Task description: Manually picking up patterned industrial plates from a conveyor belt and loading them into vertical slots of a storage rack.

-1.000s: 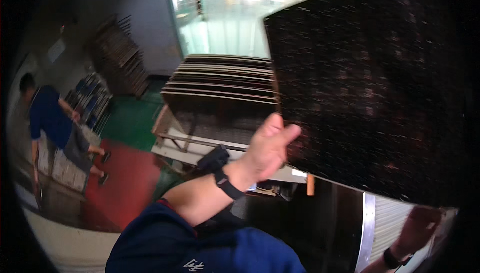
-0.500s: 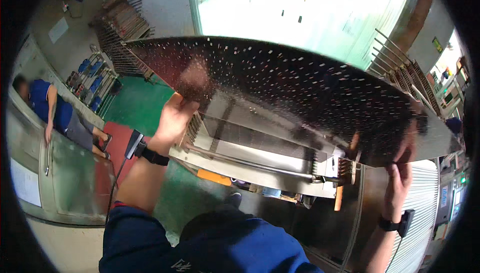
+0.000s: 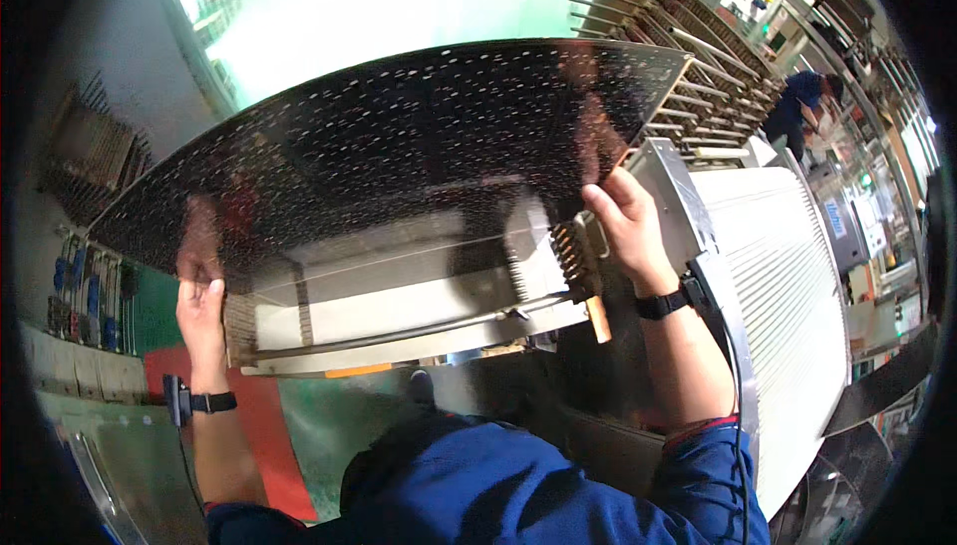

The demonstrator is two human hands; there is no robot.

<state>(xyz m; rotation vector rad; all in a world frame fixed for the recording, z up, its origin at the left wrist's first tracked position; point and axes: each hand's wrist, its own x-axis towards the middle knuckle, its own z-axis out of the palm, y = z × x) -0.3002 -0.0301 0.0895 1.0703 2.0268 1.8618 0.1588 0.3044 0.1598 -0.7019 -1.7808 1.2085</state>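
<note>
A large, thin, glossy black panel [image 3: 399, 136], speckled with white dots and mirror-like, is held up in front of me, tilted. My left hand [image 3: 202, 321] grips its lower left edge, thumb on the near face and fingers mostly hidden behind. My right hand [image 3: 630, 226] is closed on the right edge near the lower corner, thumb showing. Both hands are reflected in the dark surface. Below the panel, a pale cart [image 3: 419, 346] with a metal rod and toothed rests is partly covered by it.
A bright backlit window or screen [image 3: 399, 6] stands behind the panel. To the right are a rack of metal rods [image 3: 698, 76] and a white ribbed roller surface [image 3: 788, 316]. Farther right, a person in blue [image 3: 802, 101] leans forward. A red mat [image 3: 269, 455] lies at lower left.
My view has swung right, bringing the rod rack and roller surface further in. The panel has tilted the other way, its right end now higher. Both hands still hold it.
</note>
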